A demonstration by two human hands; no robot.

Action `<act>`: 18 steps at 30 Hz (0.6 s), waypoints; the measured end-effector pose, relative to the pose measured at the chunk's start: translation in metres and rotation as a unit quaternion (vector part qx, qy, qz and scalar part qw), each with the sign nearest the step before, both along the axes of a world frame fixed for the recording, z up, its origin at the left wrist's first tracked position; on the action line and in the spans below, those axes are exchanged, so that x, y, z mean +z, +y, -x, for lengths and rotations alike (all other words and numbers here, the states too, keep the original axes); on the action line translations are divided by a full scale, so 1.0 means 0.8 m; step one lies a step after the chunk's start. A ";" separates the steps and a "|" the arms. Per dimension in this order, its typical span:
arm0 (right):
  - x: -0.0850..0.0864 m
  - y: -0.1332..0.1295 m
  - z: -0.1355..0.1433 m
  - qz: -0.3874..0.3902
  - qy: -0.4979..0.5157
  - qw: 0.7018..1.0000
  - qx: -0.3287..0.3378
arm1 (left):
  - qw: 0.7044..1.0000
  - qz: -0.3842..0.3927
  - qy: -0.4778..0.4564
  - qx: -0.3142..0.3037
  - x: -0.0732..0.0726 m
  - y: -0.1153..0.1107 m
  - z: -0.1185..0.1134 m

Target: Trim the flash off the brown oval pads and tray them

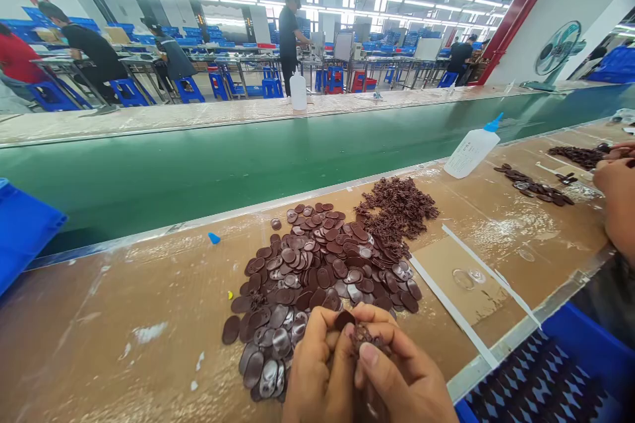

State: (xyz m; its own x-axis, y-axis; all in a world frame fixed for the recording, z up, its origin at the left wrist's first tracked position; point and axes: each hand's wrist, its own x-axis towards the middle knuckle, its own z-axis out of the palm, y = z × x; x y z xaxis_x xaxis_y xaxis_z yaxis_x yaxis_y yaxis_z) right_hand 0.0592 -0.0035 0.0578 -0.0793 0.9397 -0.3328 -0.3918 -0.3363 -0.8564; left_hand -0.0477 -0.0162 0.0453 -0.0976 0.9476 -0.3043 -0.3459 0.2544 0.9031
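My left hand [317, 363] and my right hand [397, 377] are pressed together at the bottom of the view, over the near edge of a pile of dark brown oval discs [317, 271]. The left fingers pinch one oval disc [344, 319]. The right fingers hold a small brown branched piece [364, 336] against it. Behind the discs lies a heap of the same small brown branched pieces [397, 208]. Both piles rest on a brown taped worktable [124, 317].
A green conveyor belt [198, 165] runs behind the table. A white squeeze bottle [471, 151] lies tilted at its edge. Another person's hand [618, 201] works at the right beside more brown parts [536, 186]. Blue bins sit at the left [24, 225] and lower right [560, 370].
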 end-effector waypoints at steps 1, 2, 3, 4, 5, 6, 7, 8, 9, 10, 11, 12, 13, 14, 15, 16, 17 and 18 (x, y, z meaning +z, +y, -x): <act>0.000 -0.001 0.003 -0.013 -0.012 1.000 -0.004 | 1.000 -0.001 0.020 0.000 0.001 -0.001 0.000; 0.000 -0.001 0.005 -0.026 -0.025 0.999 -0.006 | 0.999 0.000 0.041 -0.001 0.002 -0.002 0.001; 0.001 0.000 0.007 -0.037 -0.037 0.999 -0.006 | 0.998 0.001 0.062 -0.005 0.002 -0.002 0.002; 0.000 0.000 0.007 -0.048 -0.047 0.998 -0.005 | 0.997 0.000 0.081 -0.009 0.002 -0.003 0.002; 0.000 0.001 0.007 -0.061 -0.055 0.997 -0.005 | 0.995 -0.005 0.097 -0.014 0.002 -0.003 0.003; 0.000 0.002 0.006 -0.074 -0.064 0.995 -0.003 | 0.994 -0.012 0.109 -0.016 0.002 -0.004 0.003; -0.001 0.002 0.005 -0.085 -0.072 0.994 0.000 | 0.993 -0.021 0.119 -0.015 0.001 -0.004 0.003; -0.002 0.003 0.003 -0.093 -0.077 0.993 0.005 | 0.991 -0.030 0.126 -0.011 0.001 -0.005 0.003; -0.003 0.003 0.002 -0.099 -0.080 0.992 0.010 | 0.990 -0.036 0.133 -0.007 0.000 -0.005 0.003; -0.003 0.003 0.001 -0.102 -0.080 0.992 0.013 | 0.989 -0.039 0.140 -0.004 0.000 -0.005 0.002; -0.004 0.003 0.001 -0.102 -0.079 0.992 0.014 | 0.989 -0.039 0.143 -0.003 0.000 -0.006 0.002; -0.004 0.003 0.000 -0.102 -0.079 0.992 0.013 | 0.989 -0.040 0.143 -0.004 0.000 -0.006 0.001; -0.004 0.003 0.000 -0.104 -0.081 0.991 0.013 | 0.989 -0.040 0.140 -0.006 0.001 -0.006 0.000; -0.004 0.003 0.000 -0.106 -0.085 0.991 0.012 | 0.990 -0.041 0.136 -0.009 0.002 -0.006 0.000; -0.004 0.003 0.000 -0.110 -0.089 0.990 0.011 | 0.990 -0.043 0.132 -0.012 0.003 -0.006 0.000; -0.003 0.003 -0.001 -0.114 -0.091 0.989 0.012 | 0.990 -0.044 0.132 -0.013 0.004 -0.006 0.000; -0.003 0.003 -0.001 -0.118 -0.091 0.989 0.013 | 0.989 -0.046 0.138 -0.011 0.005 -0.006 0.000; -0.003 0.003 -0.001 -0.121 -0.089 0.989 0.014 | 0.988 -0.050 0.148 -0.010 0.006 -0.006 0.000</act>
